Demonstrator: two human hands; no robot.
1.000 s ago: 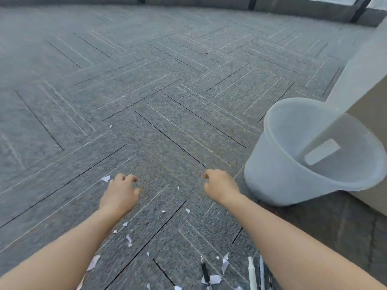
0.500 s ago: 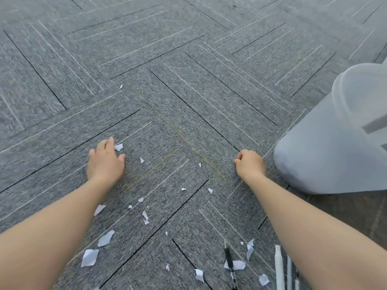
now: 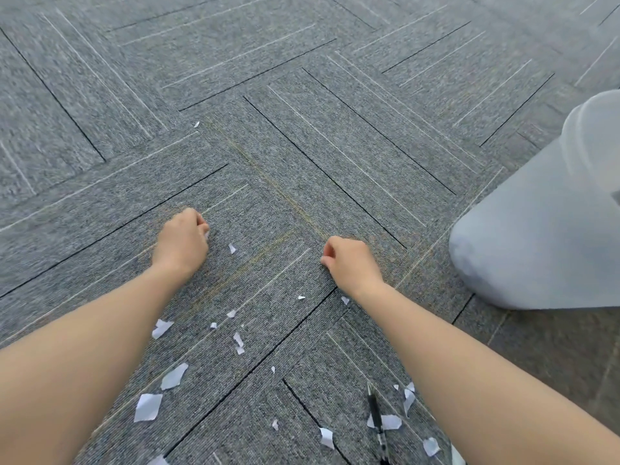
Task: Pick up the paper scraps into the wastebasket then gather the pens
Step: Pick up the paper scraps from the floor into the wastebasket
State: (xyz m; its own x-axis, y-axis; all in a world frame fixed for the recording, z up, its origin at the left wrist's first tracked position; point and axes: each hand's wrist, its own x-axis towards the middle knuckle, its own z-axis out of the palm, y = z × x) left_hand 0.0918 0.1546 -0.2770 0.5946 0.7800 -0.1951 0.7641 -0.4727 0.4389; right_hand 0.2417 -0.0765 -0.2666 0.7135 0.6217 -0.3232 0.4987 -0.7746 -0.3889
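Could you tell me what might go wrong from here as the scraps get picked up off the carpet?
The left hand curls over a scrap at its fingertips; a loose pinch could drop it before the wastebasket, which stands well off to the right. The tiny scrap lying far ahead is easily overlooked. The black pen lies across a paper scrap, so grabbing that could flick the pen away.

No legible text — none anywhere
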